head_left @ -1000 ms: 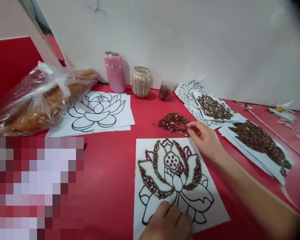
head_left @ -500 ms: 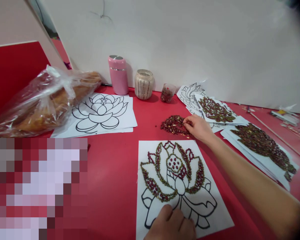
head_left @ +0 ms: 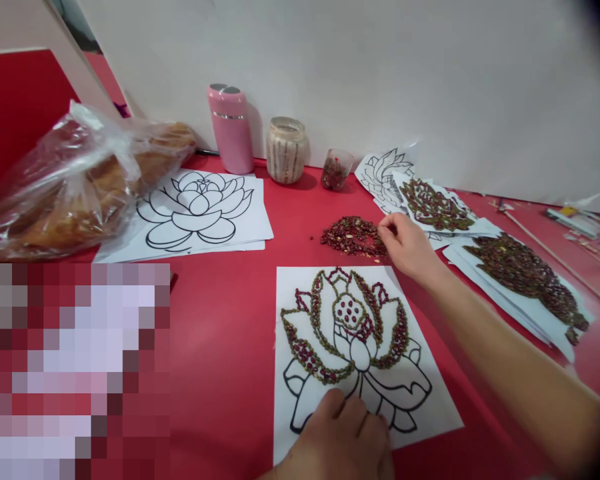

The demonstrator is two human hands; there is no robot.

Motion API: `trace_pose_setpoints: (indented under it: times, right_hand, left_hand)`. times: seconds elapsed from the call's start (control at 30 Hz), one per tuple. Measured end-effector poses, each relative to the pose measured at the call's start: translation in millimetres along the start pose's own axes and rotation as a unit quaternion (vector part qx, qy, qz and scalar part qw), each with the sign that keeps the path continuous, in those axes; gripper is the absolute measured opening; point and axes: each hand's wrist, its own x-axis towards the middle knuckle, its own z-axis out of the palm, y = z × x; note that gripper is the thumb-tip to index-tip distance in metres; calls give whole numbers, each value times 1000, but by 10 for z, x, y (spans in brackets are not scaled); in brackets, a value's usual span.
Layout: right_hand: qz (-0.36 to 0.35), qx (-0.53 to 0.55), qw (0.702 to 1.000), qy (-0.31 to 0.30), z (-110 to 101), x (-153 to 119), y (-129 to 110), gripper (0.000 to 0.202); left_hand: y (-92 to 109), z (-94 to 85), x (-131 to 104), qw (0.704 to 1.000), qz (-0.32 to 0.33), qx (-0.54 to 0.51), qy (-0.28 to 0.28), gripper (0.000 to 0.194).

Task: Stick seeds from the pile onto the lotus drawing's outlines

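A white sheet [head_left: 300, 417] with a lotus outline lies on the red table, its upper petals partly lined with red and green beans. My left hand [head_left: 343, 437] rests on the sheet's lower part, fingers curled under and their tips hidden. Beyond the sheet is a pile of dark red beans [head_left: 350, 235]. At the pile's right edge is my right hand [head_left: 405, 243], thumb and forefinger pinched together; anything between them is too small to make out.
Lotus outline sheets [head_left: 200, 213] and a plastic bag [head_left: 90, 187] lie left. A pink bottle [head_left: 233, 133], a jar [head_left: 286, 152] and a bean cup [head_left: 336, 170] stand behind. Bean-covered pictures [head_left: 525, 280] lie right, near a thin stick [head_left: 555, 257].
My right hand has shifted slightly right along the pile's edge, still pinched. My left hand stays on the sheet. The whole view has shifted a little.
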Motion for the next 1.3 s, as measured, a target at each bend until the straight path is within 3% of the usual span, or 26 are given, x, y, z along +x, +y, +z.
trace_pose_setpoints:
  times: [0.17, 0.37, 0.73, 0.93, 1.3]
  right_hand:
    - [-39, 195, 979, -42, -228, -603, -452, 10]
    - [-62, 162, 982, -78, -111, -1046, -713, 8]
    - [-97, 111, 989, -33, 23, -1090, -754, 9]
    - [-101, 108, 989, -19, 47, -1080, -752, 9]
    - [-102, 132, 986, -6, 43, -1088, -744, 9]
  left_hand:
    - [24, 22, -2, 999, -21, -3, 25, 16]
    - [63, 111, -11, 996, -56, -18, 69, 30]
    - [52, 115, -41, 995, -69, -42, 50, 36]
    - [58, 110, -52, 999, -38, -16, 33, 31]
    - [50, 131, -32, 994, -72, -41, 71, 42]
